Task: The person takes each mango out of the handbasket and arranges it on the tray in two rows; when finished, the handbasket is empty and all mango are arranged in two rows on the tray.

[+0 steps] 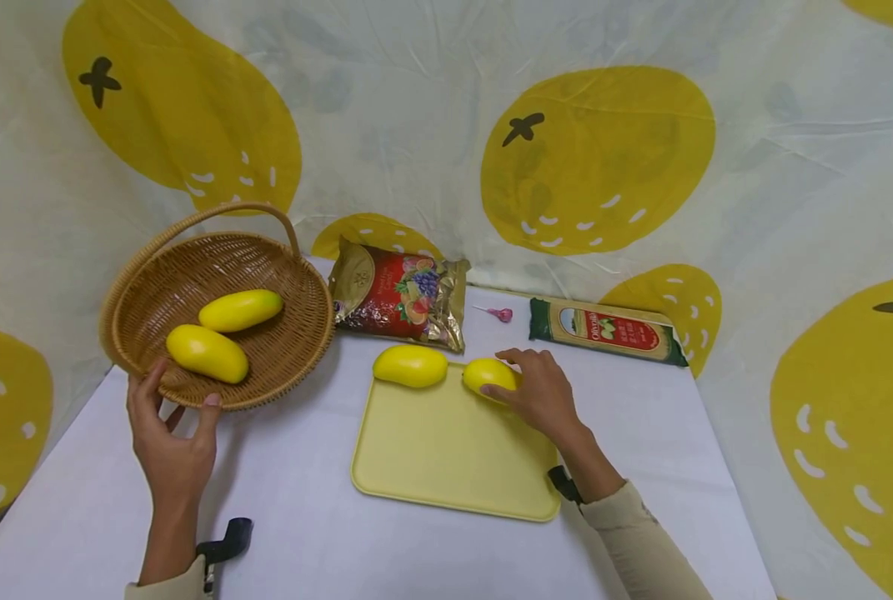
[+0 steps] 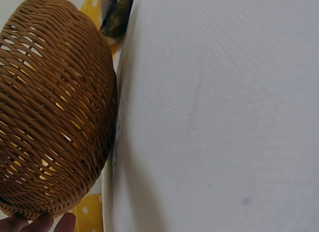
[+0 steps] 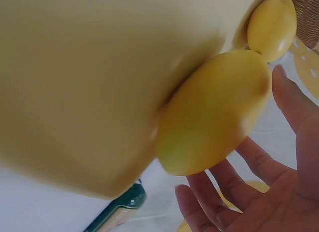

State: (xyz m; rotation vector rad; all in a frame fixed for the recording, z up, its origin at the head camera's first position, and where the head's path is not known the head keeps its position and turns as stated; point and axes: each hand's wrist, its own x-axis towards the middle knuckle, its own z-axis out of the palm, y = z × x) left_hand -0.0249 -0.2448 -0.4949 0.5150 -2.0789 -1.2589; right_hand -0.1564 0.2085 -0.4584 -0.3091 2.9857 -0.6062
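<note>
My left hand [image 1: 172, 442] holds the near rim of a brown wicker basket [image 1: 296, 367], fingers at its left side and thumb at the front. In the left wrist view, fingertips [image 2: 65, 223] touch the basket's woven outside [image 2: 55, 107]. Inside the basket lie two yellow mangoes, one [image 1: 240, 311] behind the other [image 1: 206, 354]. My right hand [image 1: 544, 392] has thumb and fingers around a mango [image 1: 484, 375] at the far edge of a pale yellow tray [image 1: 446, 467]. Left of it, another mango [image 1: 410, 367] lies across the same edge.
A red and gold snack bag [image 1: 401, 292] lies behind the tray, beside the basket. Further right are a pink lollipop [image 1: 500, 315] and a green-ended pasta packet [image 1: 607, 332]. Fruit-printed cloth [image 1: 431, 125] hangs behind the white table [image 1: 281, 508].
</note>
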